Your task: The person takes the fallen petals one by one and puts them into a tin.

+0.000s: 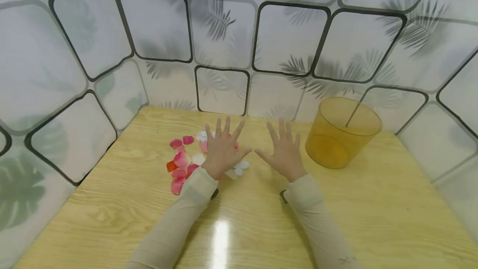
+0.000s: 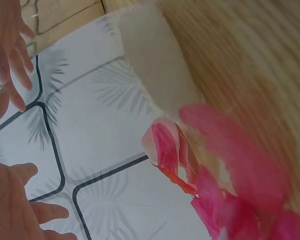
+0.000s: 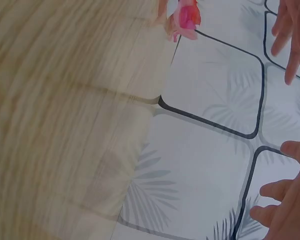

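My left hand is spread over a loose cluster of flower petals, fingers straight and apart. Just right of the cluster, my right hand is spread the same way, the two thumbs almost meeting. Neither holds anything. Pink petals lie mostly left of the left hand, with an orange-red petal among them. White petals show beside its thumb; the hand hides part of the cluster. The left wrist view shows pink petals close up. Whether the hands touch the table cannot be told.
A translucent amber bin stands on the wooden table, right of my right hand. White wall covering with dark rounded outlines and grey leaves rises behind and at both sides of the table. Glare shines near the front.
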`<state>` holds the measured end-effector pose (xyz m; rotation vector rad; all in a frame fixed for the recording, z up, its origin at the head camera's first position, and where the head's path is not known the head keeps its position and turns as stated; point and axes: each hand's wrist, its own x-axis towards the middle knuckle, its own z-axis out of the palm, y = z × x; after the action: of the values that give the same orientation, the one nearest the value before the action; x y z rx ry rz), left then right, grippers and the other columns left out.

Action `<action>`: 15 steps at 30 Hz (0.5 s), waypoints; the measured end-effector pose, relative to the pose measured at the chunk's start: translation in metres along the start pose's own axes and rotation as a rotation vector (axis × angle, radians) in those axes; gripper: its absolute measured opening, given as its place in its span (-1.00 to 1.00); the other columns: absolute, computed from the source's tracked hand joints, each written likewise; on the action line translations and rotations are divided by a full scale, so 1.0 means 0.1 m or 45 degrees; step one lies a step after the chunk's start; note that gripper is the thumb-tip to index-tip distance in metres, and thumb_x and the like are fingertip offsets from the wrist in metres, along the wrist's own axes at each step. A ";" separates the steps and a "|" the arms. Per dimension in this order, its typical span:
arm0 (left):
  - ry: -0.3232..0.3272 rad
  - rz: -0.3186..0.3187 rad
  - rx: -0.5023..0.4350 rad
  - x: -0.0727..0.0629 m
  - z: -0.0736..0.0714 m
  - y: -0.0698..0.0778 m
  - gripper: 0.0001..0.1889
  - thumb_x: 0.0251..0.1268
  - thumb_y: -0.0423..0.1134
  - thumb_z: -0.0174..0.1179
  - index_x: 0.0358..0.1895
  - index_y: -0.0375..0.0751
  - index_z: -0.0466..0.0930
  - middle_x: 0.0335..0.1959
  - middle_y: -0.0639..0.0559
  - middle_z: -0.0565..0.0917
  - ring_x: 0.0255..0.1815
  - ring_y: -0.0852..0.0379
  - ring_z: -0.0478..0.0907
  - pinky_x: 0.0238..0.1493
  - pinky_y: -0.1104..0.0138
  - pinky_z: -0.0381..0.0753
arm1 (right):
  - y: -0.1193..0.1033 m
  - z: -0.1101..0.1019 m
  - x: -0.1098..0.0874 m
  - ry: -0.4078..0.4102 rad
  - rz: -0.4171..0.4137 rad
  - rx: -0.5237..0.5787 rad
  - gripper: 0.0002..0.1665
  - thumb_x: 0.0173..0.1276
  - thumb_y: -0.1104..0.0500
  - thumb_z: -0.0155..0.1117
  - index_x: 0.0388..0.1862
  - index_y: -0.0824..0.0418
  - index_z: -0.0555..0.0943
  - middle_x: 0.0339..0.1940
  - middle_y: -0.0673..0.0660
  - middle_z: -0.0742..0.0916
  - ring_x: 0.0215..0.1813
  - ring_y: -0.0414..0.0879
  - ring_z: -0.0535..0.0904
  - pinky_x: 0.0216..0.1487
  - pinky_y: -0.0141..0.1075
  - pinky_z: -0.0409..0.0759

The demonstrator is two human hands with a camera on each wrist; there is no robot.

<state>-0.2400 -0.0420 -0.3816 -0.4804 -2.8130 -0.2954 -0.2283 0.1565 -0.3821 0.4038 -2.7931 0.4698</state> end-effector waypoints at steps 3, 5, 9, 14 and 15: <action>-0.046 0.011 -0.059 0.03 -0.02 0.03 -0.13 0.21 0.39 -0.08 0.50 0.20 -0.18 0.51 -0.24 -0.03 0.52 -0.31 -0.18 0.37 -0.32 -0.30 | 0.01 0.00 0.00 0.011 -0.007 -0.011 0.05 0.21 -0.34 0.14 0.53 0.00 -0.05 0.54 0.33 -0.06 0.54 0.31 -0.21 0.34 0.41 -0.15; -0.075 0.028 -0.127 0.06 -0.05 0.07 -0.13 0.21 0.38 -0.08 0.51 0.19 -0.18 0.51 -0.22 -0.02 0.52 -0.31 -0.15 0.37 -0.32 -0.28 | 0.04 -0.04 0.01 0.045 -0.028 -0.033 0.06 0.19 -0.34 0.16 0.52 0.02 -0.03 0.54 0.32 -0.04 0.53 0.30 -0.17 0.33 0.41 -0.10; -0.125 0.107 -0.275 0.16 -0.14 0.23 -0.14 0.26 0.33 -0.06 0.51 0.12 -0.19 0.51 -0.20 0.00 0.51 -0.29 -0.08 0.39 -0.30 -0.23 | 0.20 -0.27 -0.01 0.179 -0.115 -0.023 0.09 0.16 -0.32 0.20 0.52 0.09 -0.01 0.54 0.33 -0.02 0.52 0.32 -0.13 0.33 0.40 -0.08; -0.164 0.276 -0.468 0.39 -0.16 0.52 -0.13 0.29 0.22 0.02 0.51 -0.04 -0.18 0.51 -0.16 0.04 0.52 -0.14 -0.01 0.46 -0.15 -0.13 | 0.65 -0.74 -0.12 0.470 -0.275 0.111 0.16 0.15 -0.52 0.00 0.49 0.22 0.04 0.50 0.40 0.09 0.51 0.33 -0.06 0.42 0.26 -0.06; -0.166 0.310 -0.494 0.46 -0.14 0.59 -0.12 0.28 0.21 0.04 0.51 -0.08 -0.18 0.51 -0.15 0.06 0.52 -0.10 0.01 0.48 -0.09 -0.09 | 0.76 -0.82 -0.15 0.534 -0.299 0.148 0.18 0.13 -0.54 -0.02 0.48 0.24 0.06 0.50 0.38 0.11 0.51 0.32 -0.04 0.44 0.22 -0.04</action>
<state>-0.2577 0.0226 -0.3462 -0.9478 -2.7811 -0.7884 -0.2201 0.2584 -0.3336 0.5763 -2.2895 0.5864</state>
